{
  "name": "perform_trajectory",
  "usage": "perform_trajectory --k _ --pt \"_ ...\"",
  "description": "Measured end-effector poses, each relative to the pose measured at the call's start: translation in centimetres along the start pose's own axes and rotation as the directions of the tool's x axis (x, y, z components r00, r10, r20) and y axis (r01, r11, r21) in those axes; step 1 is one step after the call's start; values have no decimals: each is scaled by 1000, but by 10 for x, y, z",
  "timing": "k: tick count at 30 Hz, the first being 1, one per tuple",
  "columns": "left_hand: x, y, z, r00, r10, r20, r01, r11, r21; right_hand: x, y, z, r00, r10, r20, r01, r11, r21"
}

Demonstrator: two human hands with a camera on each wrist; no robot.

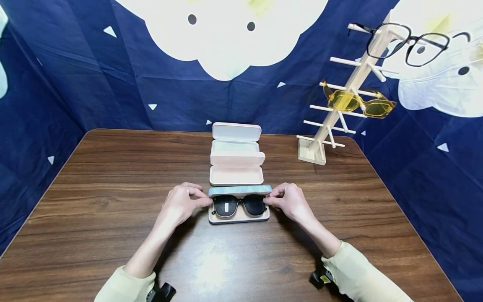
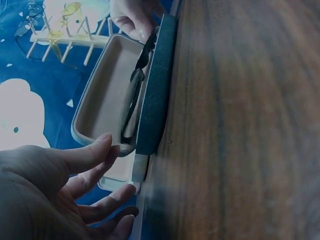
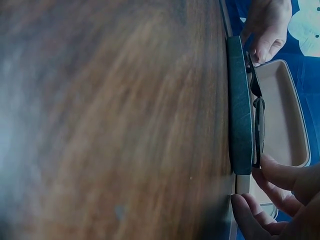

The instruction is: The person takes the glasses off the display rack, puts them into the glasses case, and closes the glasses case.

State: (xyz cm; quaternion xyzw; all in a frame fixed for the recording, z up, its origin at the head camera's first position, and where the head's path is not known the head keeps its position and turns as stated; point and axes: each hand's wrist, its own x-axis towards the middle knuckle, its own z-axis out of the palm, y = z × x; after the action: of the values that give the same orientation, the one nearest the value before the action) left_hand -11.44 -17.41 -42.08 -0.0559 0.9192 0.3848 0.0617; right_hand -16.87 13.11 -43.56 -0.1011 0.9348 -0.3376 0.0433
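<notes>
Black sunglasses (image 1: 225,206) with dark lenses lie in or just over an open blue-patterned glasses case (image 1: 240,219) with a pale lining. A small white label shows on one lens. My left hand (image 1: 181,204) holds the left end of the frame between thumb and index finger, its other fingers spread loosely. At the opposite end, my right hand (image 1: 290,202) pinches the frame near the hinge. In the left wrist view, the sunglasses (image 2: 132,100) appear edge-on in front of the lid's lining. Whether they touch the case floor is hidden.
Behind stand two more open glasses cases, one pale pink (image 1: 236,175) and one whitish (image 1: 236,132). A wooden rack (image 1: 339,105) at the back right bears yellow sunglasses (image 1: 377,108) and black-framed glasses (image 1: 409,40). A blue cloth (image 1: 94,84) hangs behind the wooden table (image 1: 113,176).
</notes>
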Motion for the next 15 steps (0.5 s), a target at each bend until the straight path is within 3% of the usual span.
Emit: perform_trajectory --k 6,15 --pt "2 -3 -5 1000 17 7 -16 1000 -17 1 1 -2 1000 8 9 -8 1000 8" --pt "0 -1 -15 998 30 56 -29 999 -22 4 4 -20 995 16 96 -26 994 107"
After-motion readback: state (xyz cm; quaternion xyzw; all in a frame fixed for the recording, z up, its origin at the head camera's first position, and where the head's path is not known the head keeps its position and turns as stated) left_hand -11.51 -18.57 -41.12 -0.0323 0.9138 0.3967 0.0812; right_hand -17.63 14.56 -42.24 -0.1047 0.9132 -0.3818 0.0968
